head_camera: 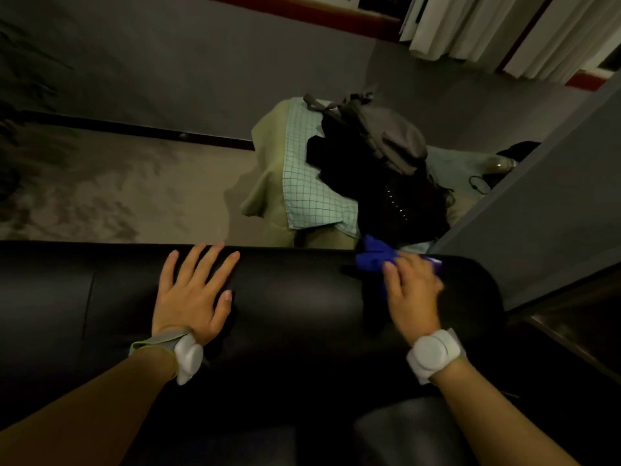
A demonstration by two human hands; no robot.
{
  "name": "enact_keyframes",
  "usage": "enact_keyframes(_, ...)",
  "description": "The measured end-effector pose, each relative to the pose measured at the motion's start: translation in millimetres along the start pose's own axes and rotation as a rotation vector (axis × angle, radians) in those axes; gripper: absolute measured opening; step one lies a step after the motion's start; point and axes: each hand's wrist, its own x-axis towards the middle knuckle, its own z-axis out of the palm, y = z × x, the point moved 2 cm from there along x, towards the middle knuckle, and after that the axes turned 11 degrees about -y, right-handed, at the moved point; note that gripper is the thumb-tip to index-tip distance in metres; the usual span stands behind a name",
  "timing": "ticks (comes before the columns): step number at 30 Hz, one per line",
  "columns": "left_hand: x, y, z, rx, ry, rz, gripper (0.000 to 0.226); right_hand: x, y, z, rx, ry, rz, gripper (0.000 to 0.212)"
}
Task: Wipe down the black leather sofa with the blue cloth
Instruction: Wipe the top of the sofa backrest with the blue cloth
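Left hand [193, 290] lies flat, fingers spread, on the black leather sofa [295, 297] top; right hand [411, 294] presses the crumpled blue cloth [374, 257] near the sofa's far right end.

blue cloth [374, 257] mostly under right hand [411, 290]

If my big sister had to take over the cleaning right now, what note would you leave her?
Left hand: flat, fingers spread, resting on the top of the black leather sofa backrest, holding nothing.
Right hand: pressing the blue cloth onto the backrest top, near the sofa's right end. Whether its grip curls round the cloth is hard to see.
Done: can't tell which parts are already wiped.
Left: judging by the cloth's place, probably the backrest towards the left hand, then the seat cushions below.
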Motion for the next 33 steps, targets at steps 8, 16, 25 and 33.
enact_keyframes(8, -1, 2, -2, 0.011, -0.014, -0.028, 0.066, 14, -3, -43, 0.690, -0.052, -0.007, 0.019)
enact_keyframes(16, -2, 0, -1, 0.012, -0.033, -0.045, 0.066, -18, 21, 2, -0.259, -0.360, 0.071, 0.070)
enact_keyframes(25, -2, 3, -4, 0.008, -0.033, -0.035, 0.064, -29, -31, 49, -0.412, -0.071, -0.196, 0.044)
enact_keyframes(33, -1, 3, -4, 0.003, -0.013, -0.017, 0.064, -9, -1, 23, -0.229, 0.035, 0.241, 0.035)
